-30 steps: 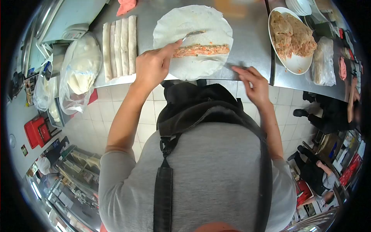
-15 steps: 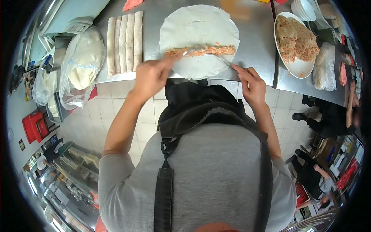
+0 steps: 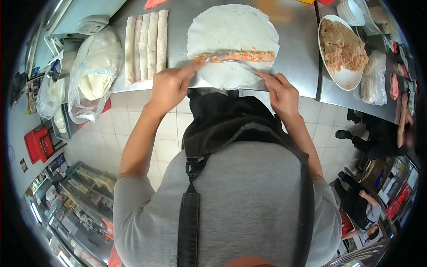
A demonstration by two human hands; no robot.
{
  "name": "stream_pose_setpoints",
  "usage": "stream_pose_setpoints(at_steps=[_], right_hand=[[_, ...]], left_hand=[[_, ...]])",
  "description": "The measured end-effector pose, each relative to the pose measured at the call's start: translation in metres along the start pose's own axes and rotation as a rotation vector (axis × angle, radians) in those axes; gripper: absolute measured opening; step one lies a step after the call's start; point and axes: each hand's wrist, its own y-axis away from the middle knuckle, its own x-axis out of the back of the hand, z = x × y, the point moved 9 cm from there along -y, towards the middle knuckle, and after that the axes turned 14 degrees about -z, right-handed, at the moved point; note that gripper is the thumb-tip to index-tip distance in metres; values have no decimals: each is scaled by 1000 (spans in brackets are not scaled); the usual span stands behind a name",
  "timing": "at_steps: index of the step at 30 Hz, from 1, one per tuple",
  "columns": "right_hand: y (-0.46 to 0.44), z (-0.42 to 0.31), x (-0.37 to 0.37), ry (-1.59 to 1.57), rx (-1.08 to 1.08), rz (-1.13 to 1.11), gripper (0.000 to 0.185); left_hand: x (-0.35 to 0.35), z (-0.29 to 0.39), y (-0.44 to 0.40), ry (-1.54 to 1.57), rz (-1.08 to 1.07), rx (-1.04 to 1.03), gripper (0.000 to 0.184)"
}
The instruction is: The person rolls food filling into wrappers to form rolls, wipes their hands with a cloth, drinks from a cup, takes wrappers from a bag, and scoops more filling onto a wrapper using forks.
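Observation:
A round white sheet of dough (image 3: 231,29) lies on the metal table, with a strip of orange-flecked filling (image 3: 255,56) across its lower half. At the strip's left end, my left hand (image 3: 171,86) is closed on a metal utensil (image 3: 214,56), partly blurred against the filling. My right hand (image 3: 283,93) pinches the handle of a second metal utensil (image 3: 249,68), which slants up and left to the strip's lower edge. Both hands are by the near side of the sheet.
Several long white dough rolls (image 3: 152,42) lie side by side at left, beside bagged dough (image 3: 95,84). A white oval dish (image 3: 344,82) of filling, stacked bowls (image 3: 349,12) and a plastic-wrapped pack (image 3: 374,78) are at right. Two people are at far right.
My left hand's utensil has come down from the upper sheet to the filling. My right hand has brought its utensil in to the strip's lower edge. The filling reaches farther left on the sheet.

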Motion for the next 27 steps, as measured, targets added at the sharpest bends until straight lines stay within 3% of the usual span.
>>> stream_pose_setpoints(at_steps=[5, 8, 13, 16, 19, 21, 23, 25, 27], right_hand=[[1, -4, -2, -24, 8, -3, 44], [-11, -19, -11, 9, 68, -26, 43], [1, -1, -1, -7, 8, -41, 41], [10, 6, 4, -33, 14, -48, 38], [16, 14, 12, 1, 13, -25, 37], [21, 18, 19, 35, -8, 0, 38], [23, 21, 23, 29, 0, 0, 39], [24, 19, 23, 20, 4, -2, 39], [18, 7, 16, -34, 62, -32, 41]], left_hand=[[10, -22, 8, 179, -24, 198, 39], [4, -12, 9, 47, -15, 56, 44], [25, -8, 16, 74, -1, 117, 47], [26, 32, -5, 53, 138, -100, 56], [6, 53, -17, -67, -51, -61, 46], [4, 40, -9, -92, -51, -60, 44], [16, 23, 5, -88, 4, -41, 58], [26, 21, 8, -83, -37, 1, 53], [38, 23, 12, -13, 80, -28, 49]])
